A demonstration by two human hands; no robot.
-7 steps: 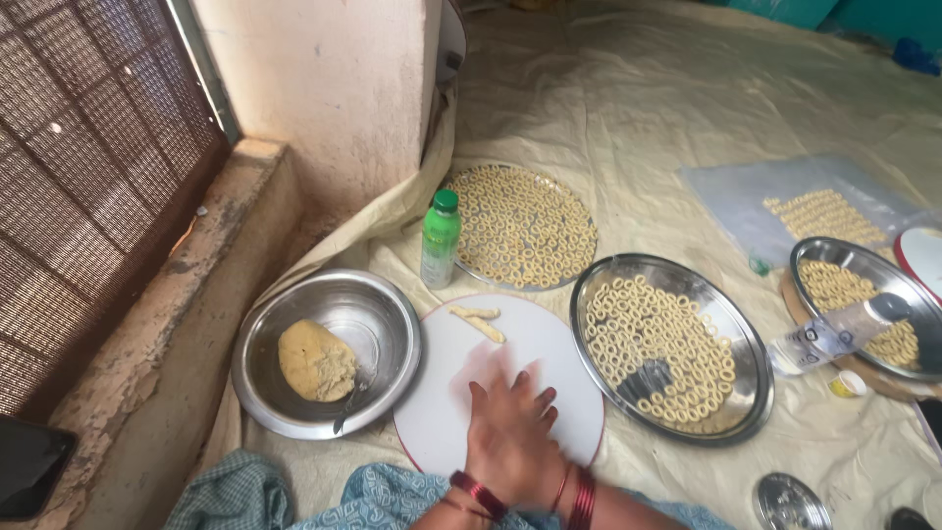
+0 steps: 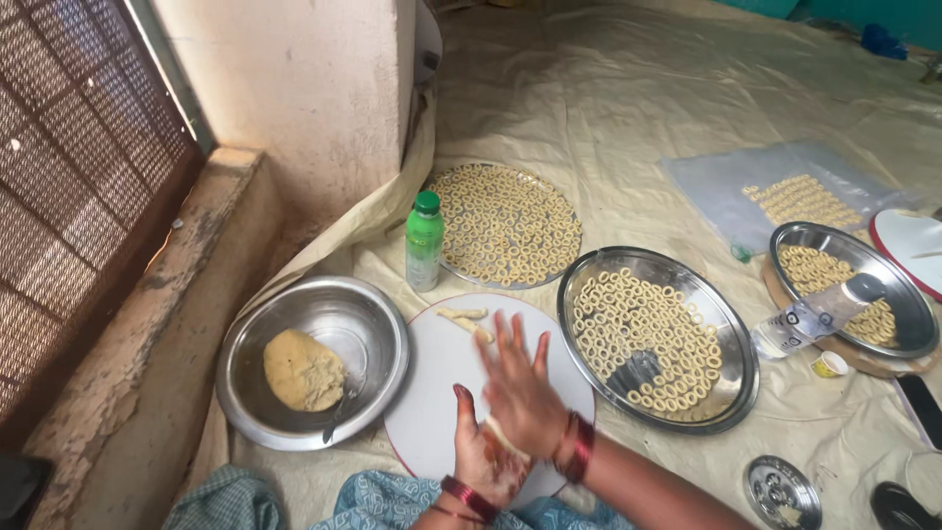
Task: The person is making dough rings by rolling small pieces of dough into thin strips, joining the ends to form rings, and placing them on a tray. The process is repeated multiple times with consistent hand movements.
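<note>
My right hand (image 2: 520, 383) lies flat, fingers spread, on top of my left hand (image 2: 481, 456) over the near part of a round white board (image 2: 437, 393). A pale strip of dough shows pressed between the two palms. Two short dough pieces (image 2: 466, 319) lie at the far edge of the board. A steel bowl (image 2: 373, 324) to the left holds a lump of dough (image 2: 302, 370) and a spoon. A steel plate (image 2: 736, 368) to the right is filled with several small dough rings.
A green bottle (image 2: 424, 241) stands behind the board. A flat round tray of rings (image 2: 505, 224) lies beyond it. Another ring-filled plate (image 2: 913, 314), a clear bottle (image 2: 810, 319) and a plastic sheet (image 2: 716, 182) are at right. A concrete ledge (image 2: 147, 324) and pillar border the left.
My right hand has slid forward across my left palm, and its fingers now reach farther over the board.
</note>
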